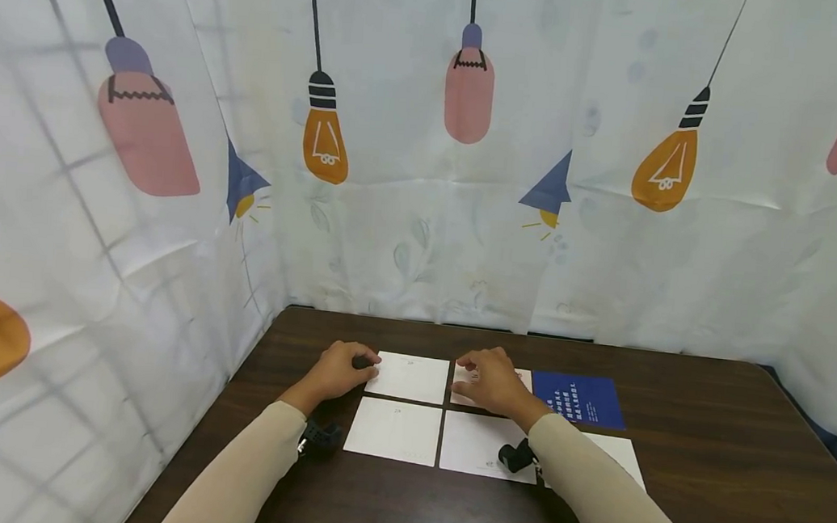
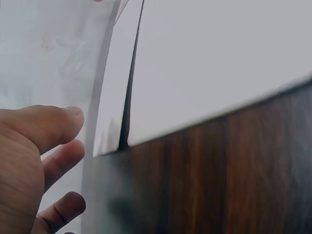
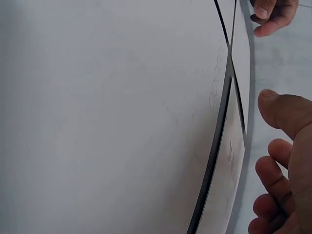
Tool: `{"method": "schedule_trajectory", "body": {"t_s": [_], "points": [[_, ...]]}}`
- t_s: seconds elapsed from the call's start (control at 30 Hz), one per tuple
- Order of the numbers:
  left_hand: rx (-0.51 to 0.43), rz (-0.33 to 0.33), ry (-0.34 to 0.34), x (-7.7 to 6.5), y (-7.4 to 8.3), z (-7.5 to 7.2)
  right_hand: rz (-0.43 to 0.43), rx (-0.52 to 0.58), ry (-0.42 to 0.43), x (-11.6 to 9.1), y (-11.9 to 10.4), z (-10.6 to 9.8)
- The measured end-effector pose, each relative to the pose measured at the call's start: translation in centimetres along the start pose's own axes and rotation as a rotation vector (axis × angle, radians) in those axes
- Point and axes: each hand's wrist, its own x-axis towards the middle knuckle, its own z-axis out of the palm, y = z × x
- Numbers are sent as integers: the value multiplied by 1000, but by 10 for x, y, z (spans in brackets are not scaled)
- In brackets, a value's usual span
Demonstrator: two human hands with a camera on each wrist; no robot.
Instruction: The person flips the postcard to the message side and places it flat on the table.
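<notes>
My left hand [image 1: 338, 371] is at the left edge of the upper left white card [image 1: 408, 377], thumb and fingers apart with nothing between them. In the left wrist view its thumb [image 2: 53, 124] and loosely bent fingers stand beside the cards' outer edge. Over the upper middle card [image 1: 524, 377], which bears some reddish print, is my right hand [image 1: 495, 384]; it hides much of that card. Thumb and loosely curled fingers of this hand hold nothing in the right wrist view. A blue card [image 1: 580, 400] with white lettering lies just right of it.
Nearer me lie a lower left white card [image 1: 394, 431], a lower middle one [image 1: 479, 442] and a lower right one [image 1: 620, 452], partly under my right sleeve [image 1: 592, 484]. Narrow gaps part the cards on the dark wooden table [image 1: 726, 445]. A printed white curtain [image 1: 406, 236] surrounds the back and sides.
</notes>
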Motion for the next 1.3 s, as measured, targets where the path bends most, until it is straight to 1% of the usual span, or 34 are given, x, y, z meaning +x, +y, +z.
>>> {"method": "schedule_trajectory", "body": {"t_s": [0.13,0.3,0.43,0.53,0.73,0.83,0.93,1.13,1.3], "points": [[9,15,-18,2,9,2,-26,-21,-8,-5,7,-5],[16,27,-48,6,21,8,-21,-35,-16,-10,13,-11],[27,41,-68,8,30,13,-30,-76,-29,-12,18,-14],[52,75,-89,10,37,18,-33,-102,-42,-13,23,-17],[108,156,-125,15,48,26,-9,-121,-48,-20,30,-22],[127,195,-136,17,52,30,-16,-144,-50,-22,32,-25],[134,220,-147,19,57,34,-27,-164,-51,-25,35,-28],[156,230,-154,22,65,40,-40,-191,-56,-28,42,-33],[186,232,-165,25,73,45,-28,-187,-64,-32,47,-40]]}}
